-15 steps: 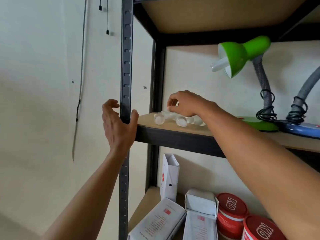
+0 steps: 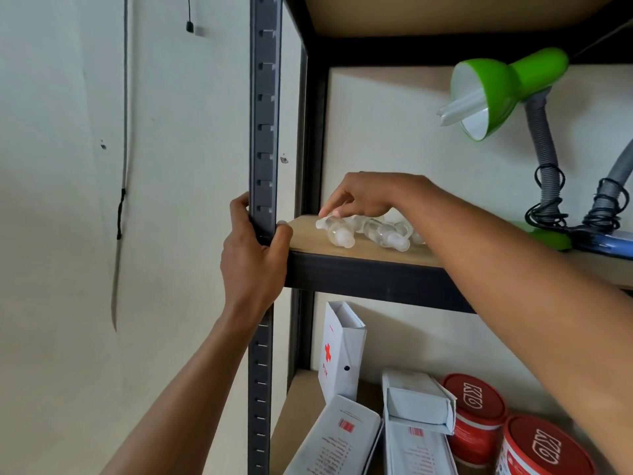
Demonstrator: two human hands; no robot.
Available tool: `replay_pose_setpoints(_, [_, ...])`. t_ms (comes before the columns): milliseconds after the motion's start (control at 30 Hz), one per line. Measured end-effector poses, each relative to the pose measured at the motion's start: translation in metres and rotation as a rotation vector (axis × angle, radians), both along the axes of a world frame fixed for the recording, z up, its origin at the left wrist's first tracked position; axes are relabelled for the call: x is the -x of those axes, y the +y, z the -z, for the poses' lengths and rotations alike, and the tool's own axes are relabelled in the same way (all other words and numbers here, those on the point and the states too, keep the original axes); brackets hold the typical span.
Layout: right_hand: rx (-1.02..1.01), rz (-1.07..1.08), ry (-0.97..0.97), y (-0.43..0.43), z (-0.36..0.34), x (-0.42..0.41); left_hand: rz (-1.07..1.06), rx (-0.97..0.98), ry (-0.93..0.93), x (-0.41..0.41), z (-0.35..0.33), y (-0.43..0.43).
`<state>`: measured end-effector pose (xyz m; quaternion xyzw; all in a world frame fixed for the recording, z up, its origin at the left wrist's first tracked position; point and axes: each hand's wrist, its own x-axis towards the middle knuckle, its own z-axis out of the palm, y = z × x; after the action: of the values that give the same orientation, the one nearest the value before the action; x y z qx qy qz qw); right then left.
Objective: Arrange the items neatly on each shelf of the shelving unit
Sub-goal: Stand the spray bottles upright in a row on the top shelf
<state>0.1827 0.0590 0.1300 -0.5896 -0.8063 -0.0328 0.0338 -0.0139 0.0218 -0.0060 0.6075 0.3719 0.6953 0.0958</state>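
Several small clear bottles (image 2: 339, 233) lie on their sides at the left end of the middle shelf (image 2: 308, 243) of a black metal shelving unit. My right hand (image 2: 370, 195) reaches over them, its index fingertip and thumb pinching the back end of the leftmost bottle. My left hand (image 2: 255, 255) grips the unit's front left post (image 2: 263, 114) at shelf height, thumb on the inner side.
A green desk lamp (image 2: 496, 94) and a blue-based lamp (image 2: 609, 240), cords wound round their necks, stand on the same shelf to the right. On the shelf below are white boxes (image 2: 342, 351) and two red tins (image 2: 476, 406). A wall is on the left.
My left hand has closed round the post, which it only touched before. My right hand's fingers have come down onto the leftmost bottle. The view has moved closer.
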Motion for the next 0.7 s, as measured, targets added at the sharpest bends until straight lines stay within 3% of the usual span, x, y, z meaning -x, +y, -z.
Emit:
replay_pose_setpoints(133, [0.051, 0.036, -0.051, 0.005, -0.001, 0.004, 0.016, 0.019, -0.002, 0.0, 0.0, -0.001])
replay_pose_setpoints(367, [-0.033, 0.012, -0.047, 0.02, -0.003, 0.006, 0.046, 0.003, -0.009, 0.001, 0.001, 0.002])
replay_pose_setpoints(500, [-0.13, 0.039, 0.062, 0.031, -0.014, 0.001, 0.057, -0.005, -0.02, -0.001, 0.003, 0.004])
replay_pose_setpoints(700, [-0.08, 0.176, 0.318, 0.057, -0.007, -0.004, 0.071, -0.006, -0.031, -0.001, 0.003, 0.006])
